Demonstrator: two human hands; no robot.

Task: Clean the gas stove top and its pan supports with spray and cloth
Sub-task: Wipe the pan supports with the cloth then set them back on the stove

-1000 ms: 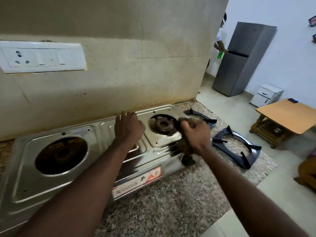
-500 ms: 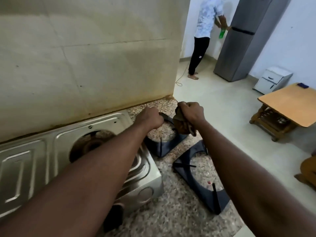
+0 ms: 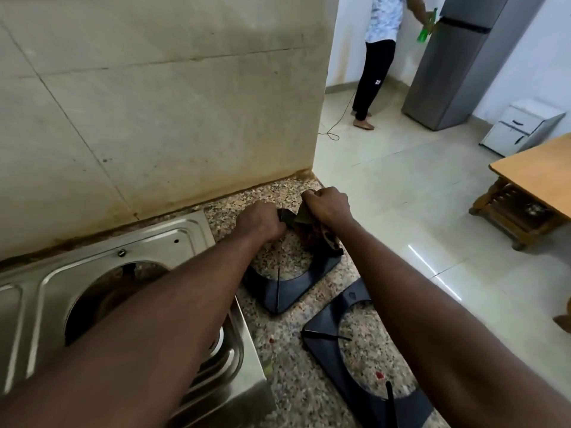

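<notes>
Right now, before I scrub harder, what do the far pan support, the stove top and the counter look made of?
The far pan support looks like dark matte metal, probably coated or enamelled: thin rigid prongs, no gloss. The stove top is likely stainless steel: a silvery brushed sheet with pressed ridges. The counter is speckled stone, probably granite: tan-and-black grain.

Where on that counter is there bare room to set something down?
Bare granite runs between the stove and the near pan support; a smaller strip lies along the wall. The far pan support is crowded: left hand, right hand and cloth meet there.
</notes>
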